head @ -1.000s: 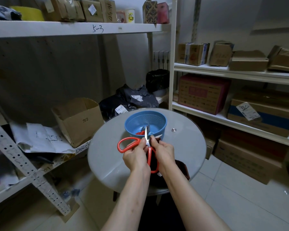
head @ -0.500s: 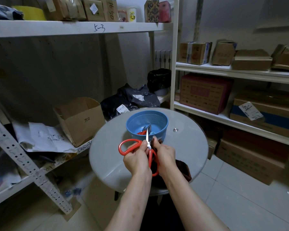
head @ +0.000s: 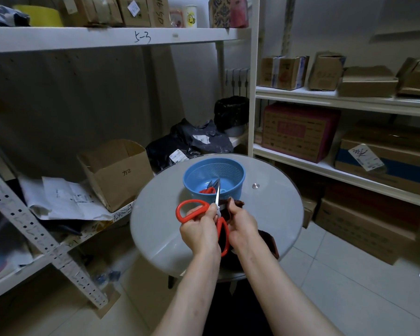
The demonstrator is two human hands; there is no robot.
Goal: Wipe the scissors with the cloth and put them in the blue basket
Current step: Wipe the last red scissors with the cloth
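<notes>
Left hand (head: 199,230) grips the red scissors (head: 224,232), right hand (head: 243,224) clutches the dark cloth (head: 268,241), both over my round grey desk (head: 160,226). Blue basket (head: 238,187) just beyond, box-stuffed shelves (head: 349,103) either side.

A single wide-angle camera sits on the person's head and looks forward and down. Both forearms come in from the bottom edge, the left forearm (head: 188,287) and the right forearm (head: 277,287), and the left hand (head: 199,229) and right hand (head: 244,223) meet close under the lens, just below mid-frame. They are over the near edge of the round glass table (head: 160,226). The blue basket (head: 239,187) stands towards its far edge. Further off, the left shelving (head: 83,38) and right shelving (head: 349,103) bow outward with lens distortion. Tiled floor (head: 349,287) fills the lower right corner.
</notes>
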